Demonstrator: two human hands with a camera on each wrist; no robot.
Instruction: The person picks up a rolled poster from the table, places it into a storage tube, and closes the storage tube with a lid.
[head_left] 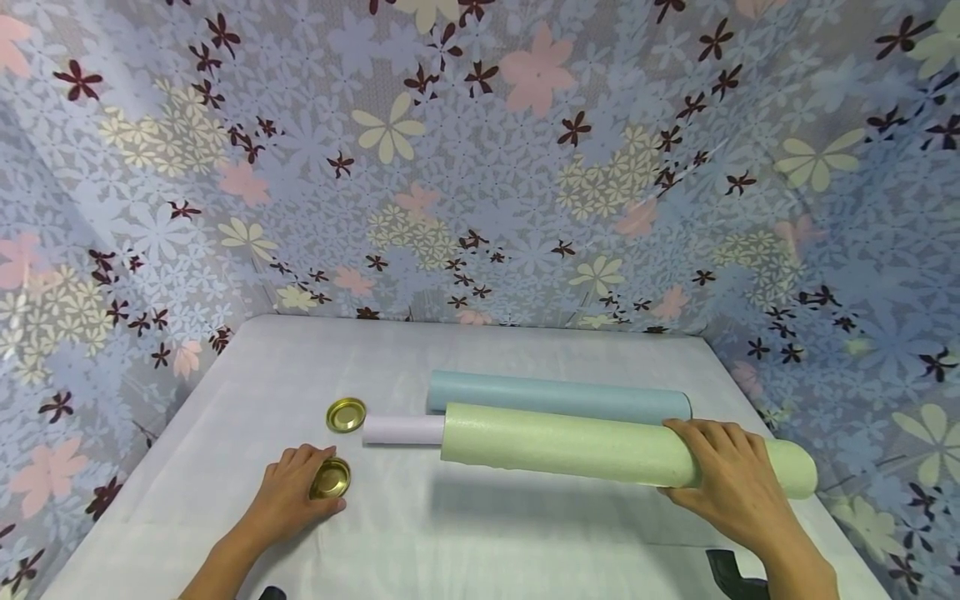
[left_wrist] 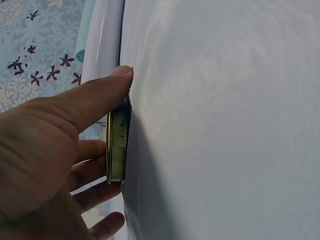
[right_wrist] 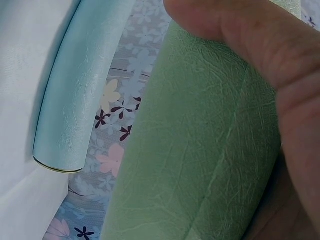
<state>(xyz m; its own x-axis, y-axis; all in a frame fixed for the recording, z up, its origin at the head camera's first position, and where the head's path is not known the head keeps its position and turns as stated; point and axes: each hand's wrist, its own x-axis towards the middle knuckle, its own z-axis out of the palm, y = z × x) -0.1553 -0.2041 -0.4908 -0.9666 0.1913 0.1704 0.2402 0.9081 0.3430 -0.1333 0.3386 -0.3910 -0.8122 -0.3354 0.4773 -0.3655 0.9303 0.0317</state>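
My right hand point(head_left: 723, 475) grips a pale green tube point(head_left: 562, 444) near its right end, fingers over the top and thumb on the near side. From the tube's left end sticks a narrower lilac tube point(head_left: 405, 430). My left hand point(head_left: 296, 492) holds a round gold metal lid point(head_left: 331, 478) by its rim, thumb on the near side and fingers on the far side. In the left wrist view the lid point(left_wrist: 118, 145) shows edge-on, close against the white surface. The green tube point(right_wrist: 190, 145) fills much of the right wrist view.
A light blue tube point(head_left: 558, 395) lies behind the green one, with a gold rim at one end in the right wrist view. Another gold lid point(head_left: 346, 414) rests beyond my left hand. The white table point(head_left: 390, 533) meets flowered cloth point(head_left: 480, 208) at the back and sides.
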